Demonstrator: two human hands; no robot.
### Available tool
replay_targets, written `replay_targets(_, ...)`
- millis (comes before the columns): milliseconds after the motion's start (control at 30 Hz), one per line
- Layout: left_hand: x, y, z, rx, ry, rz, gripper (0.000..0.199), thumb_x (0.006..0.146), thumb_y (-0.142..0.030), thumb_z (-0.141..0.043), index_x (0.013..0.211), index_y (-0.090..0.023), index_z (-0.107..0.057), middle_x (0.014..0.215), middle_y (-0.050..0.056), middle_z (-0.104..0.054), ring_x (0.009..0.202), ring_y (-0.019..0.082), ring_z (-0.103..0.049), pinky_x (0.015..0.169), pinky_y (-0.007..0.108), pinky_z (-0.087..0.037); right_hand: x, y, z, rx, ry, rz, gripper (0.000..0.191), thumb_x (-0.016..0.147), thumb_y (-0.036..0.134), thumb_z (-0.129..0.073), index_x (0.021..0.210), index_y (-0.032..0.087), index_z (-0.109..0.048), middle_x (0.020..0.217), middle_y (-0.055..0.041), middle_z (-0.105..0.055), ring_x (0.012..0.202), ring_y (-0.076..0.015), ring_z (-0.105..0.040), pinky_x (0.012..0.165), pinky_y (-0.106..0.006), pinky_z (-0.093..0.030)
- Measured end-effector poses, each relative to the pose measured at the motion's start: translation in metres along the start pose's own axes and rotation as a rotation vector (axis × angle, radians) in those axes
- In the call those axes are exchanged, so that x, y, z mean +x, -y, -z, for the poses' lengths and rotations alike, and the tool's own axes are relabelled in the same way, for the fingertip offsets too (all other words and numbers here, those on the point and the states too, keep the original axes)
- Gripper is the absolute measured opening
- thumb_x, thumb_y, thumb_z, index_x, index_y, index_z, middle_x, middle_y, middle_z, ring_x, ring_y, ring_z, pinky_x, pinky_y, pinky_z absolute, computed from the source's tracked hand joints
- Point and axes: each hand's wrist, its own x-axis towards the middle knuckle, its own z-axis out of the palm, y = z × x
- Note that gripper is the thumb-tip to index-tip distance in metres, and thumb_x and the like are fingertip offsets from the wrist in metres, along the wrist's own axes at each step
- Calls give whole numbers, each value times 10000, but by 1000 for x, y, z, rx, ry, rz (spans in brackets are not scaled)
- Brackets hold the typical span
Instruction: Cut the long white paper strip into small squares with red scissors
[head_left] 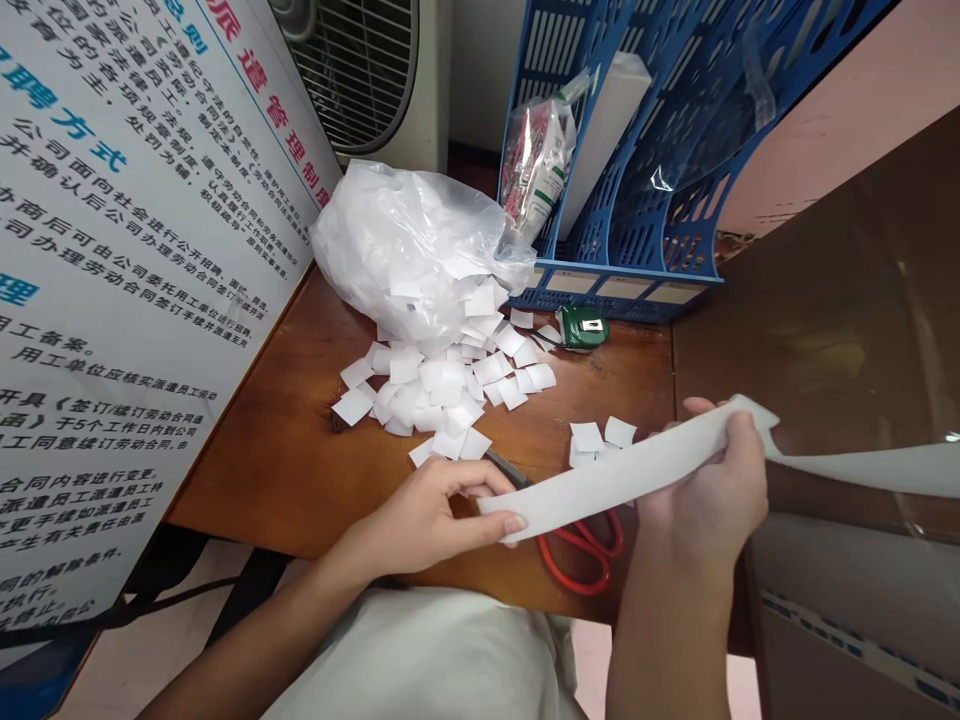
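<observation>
A long white paper strip (pixel 615 468) stretches between my hands above the table. My left hand (pixel 442 510) pinches its left end between thumb and fingers. Farther along, my right hand (pixel 705 480) grips the strip, with the thumb on top; beyond it the strip trails off to the right edge. Red-handled scissors (pixel 577 565) lie on the table beneath the strip, their blades partly hidden by it. Just behind the strip sits a small group of white paper squares (pixel 587 437). A larger heap of such squares (pixel 442 385) spreads over the table to the left.
A clear plastic bag (pixel 405 230) with white contents rests behind the heap. A green tape measure (pixel 583 328) lies before a blue file rack (pixel 630 285). On the left stands a printed board (pixel 150 250), with a fan (pixel 360 70) behind it.
</observation>
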Motion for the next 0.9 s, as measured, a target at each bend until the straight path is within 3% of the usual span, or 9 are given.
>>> replay_targets(67, -2, 1, 1, -17, -67, 32, 200, 949, -357, -685, 945, -158, -702, 865, 41, -766, 780, 132, -684, 697, 217, -491, -10, 1, 4, -14, 182, -30, 380, 941, 504, -536, 933, 158, -692, 796, -55, -574, 661, -156, -535, 583, -292, -526)
replay_targets(133, -1, 1, -1, -41, -121, 70, 223, 943, -376, -691, 947, -154, -704, 823, 38, -751, 738, 130, -671, 678, 215, -493, -30, -4, 7, -115, 516, -58, 415, 859, 573, -650, 978, 180, -712, 839, -62, -631, 672, -170, -578, 574, -294, -518)
replay_targets(233, 3, 1, -4, -71, -168, 126, 254, 920, -401, -714, 968, -152, -699, 815, 45, -740, 723, 147, -672, 692, 239, -511, -59, -20, 13, -366, 770, -105, 263, 785, 390, -808, 880, 162, -720, 718, -27, -646, 544, -125, -539, 502, -242, -448)
replay_targets(400, 10, 2, -3, -144, -202, 184, 271, 916, -404, -723, 1000, -147, -730, 799, 52, -750, 758, 153, -680, 719, 234, -495, -64, -31, 28, -489, 693, -37, 314, 886, 372, -748, 694, 153, -632, 568, -6, -588, 536, -126, -555, 535, -237, -453)
replay_targets(533, 10, -1, 3, -69, -320, 128, 273, 935, -407, -701, 1009, -149, -753, 796, 44, -749, 763, 151, -682, 748, 238, -508, -53, -11, 55, -812, 850, 183, 178, 901, 353, -728, 978, 196, -698, 809, -29, -681, 684, -162, -616, 627, -278, -501)
replay_targets(600, 11, -3, 8, -28, -390, 109, 286, 932, -423, -701, 1007, -153, -756, 791, 42, -746, 768, 161, -688, 718, 238, -517, -51, -4, 73, -1062, 936, 396, 177, 922, 321, -682, 1071, 228, -663, 915, -34, -677, 761, -183, -614, 661, -302, -508)
replay_targets(700, 12, -7, 13, -18, -438, 121, 305, 913, -435, -717, 1000, -144, -745, 815, 47, -758, 789, 179, -712, 696, 238, -537, -54, -6, 95, -1337, 970, 571, 283, 911, 216, -585, 1194, 214, -574, 1129, -85, -650, 1007, -259, -619, 824, -401, -540)
replay_targets(767, 13, -11, 16, -5, -412, 135, 303, 930, -428, -694, 1008, -139, -741, 864, 52, -769, 816, 178, -722, 730, 235, -540, -59, -15, 100, -1452, 951, 589, 341, 878, 126, -509, 1208, 206, -538, 1175, -99, -623, 1076, -279, -600, 889, -445, -528)
replay_targets(900, 12, -15, 22, 46, -350, 161, 323, 963, -446, -637, 1041, -147, -732, 884, 49, -774, 836, 184, -723, 747, 239, -518, -67, -27, 93, -1503, 875, 450, 395, 816, 63, -476, 1181, 210, -508, 1166, -88, -599, 1086, -261, -588, 884, -407, -528)
